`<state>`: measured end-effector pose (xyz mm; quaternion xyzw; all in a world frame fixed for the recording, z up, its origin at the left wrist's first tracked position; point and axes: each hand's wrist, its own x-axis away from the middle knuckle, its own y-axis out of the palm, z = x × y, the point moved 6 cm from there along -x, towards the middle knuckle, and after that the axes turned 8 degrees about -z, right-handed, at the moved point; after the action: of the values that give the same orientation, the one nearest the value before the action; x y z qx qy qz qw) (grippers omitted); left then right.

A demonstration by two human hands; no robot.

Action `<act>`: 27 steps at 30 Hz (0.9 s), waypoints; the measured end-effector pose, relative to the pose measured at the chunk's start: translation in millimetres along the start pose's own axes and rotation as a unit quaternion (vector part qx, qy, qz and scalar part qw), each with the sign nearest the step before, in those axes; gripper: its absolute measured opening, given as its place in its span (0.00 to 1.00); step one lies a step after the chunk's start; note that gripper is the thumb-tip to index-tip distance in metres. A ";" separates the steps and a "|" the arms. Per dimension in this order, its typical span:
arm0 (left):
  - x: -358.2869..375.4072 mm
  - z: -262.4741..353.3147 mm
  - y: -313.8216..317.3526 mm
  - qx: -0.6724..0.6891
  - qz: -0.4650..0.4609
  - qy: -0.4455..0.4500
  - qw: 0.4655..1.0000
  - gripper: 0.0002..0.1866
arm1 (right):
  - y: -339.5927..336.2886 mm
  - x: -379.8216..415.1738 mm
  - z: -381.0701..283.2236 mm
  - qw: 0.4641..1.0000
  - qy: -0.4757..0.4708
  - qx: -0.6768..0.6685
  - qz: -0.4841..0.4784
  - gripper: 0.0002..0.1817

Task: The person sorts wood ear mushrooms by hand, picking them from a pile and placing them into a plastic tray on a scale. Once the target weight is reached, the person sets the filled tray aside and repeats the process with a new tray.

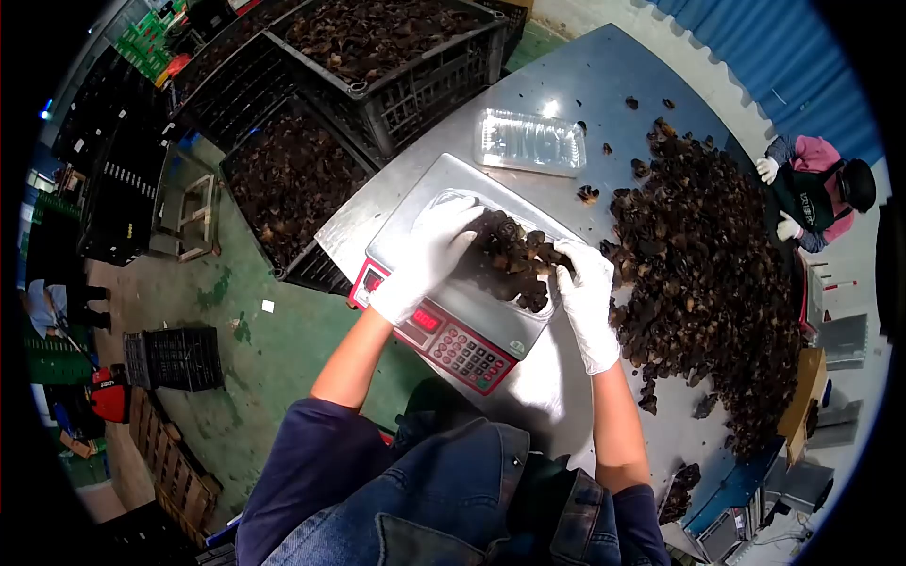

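Flanking a see-through tray (486,198), the person's two white-gloved hands are apart from each other, the left hand (436,247) over one end and the right hand (587,288) at the other. Fingers of both reach to the dark, crinkled pieces (514,250) heaped inside; whether either hand grips the rim or a piece, one cannot tell. Tray and pieces sit on the metal platform of a weighing scale (514,330), whose red-edged front carries a lit display (425,319) and a keypad (467,354), both facing the person's denim overalls (453,491). Under the scale lies a metal surface (642,85). Just beyond the scale rests a second see-through tray (530,141), with a few loose pieces (587,195) near it. To the right spreads a large pile (698,274) of similar dark pieces, and at its far side stands a co-worker (816,193) in a dark apron and white gloves. On the left, an upper crate (439,90) and a lower crate (316,272) hold more of the same. Farther off, a black crate (189,358) stands on the green floor (274,349), near a wooden pallet (170,462).
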<state>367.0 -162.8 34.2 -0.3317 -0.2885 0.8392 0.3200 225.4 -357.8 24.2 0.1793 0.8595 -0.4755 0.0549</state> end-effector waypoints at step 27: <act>-3.9 13.9 -14.0 -0.045 -0.022 -0.059 0.997 0.30 | 36.9 -44.3 -70.7 0.991 -0.092 0.050 -0.085 0.24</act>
<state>363.8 -160.6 53.9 -0.2893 -0.3517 0.8361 0.3059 285.2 -292.1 44.9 0.0631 0.8383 -0.5349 0.0840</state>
